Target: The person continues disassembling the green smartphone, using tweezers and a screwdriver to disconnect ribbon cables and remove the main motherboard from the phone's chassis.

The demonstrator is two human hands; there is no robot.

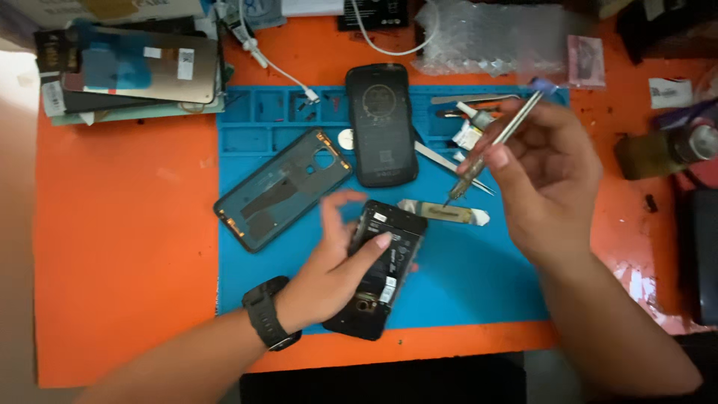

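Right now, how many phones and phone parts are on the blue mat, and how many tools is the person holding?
Opened phone under the left hand: 1
Whole dark phone lying flat: 1
Loose phone back cover: 1
Screwdriver held in the right hand: 1
Total: 4

Phone repair bench: blue work mat (pixel 479 277), opened phones (pixel 381 123), tweezers (pixel 479 97).

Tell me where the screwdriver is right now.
In the head view the screwdriver is right of centre, held in the right hand above the blue mat, its tip near the metal pry tool.
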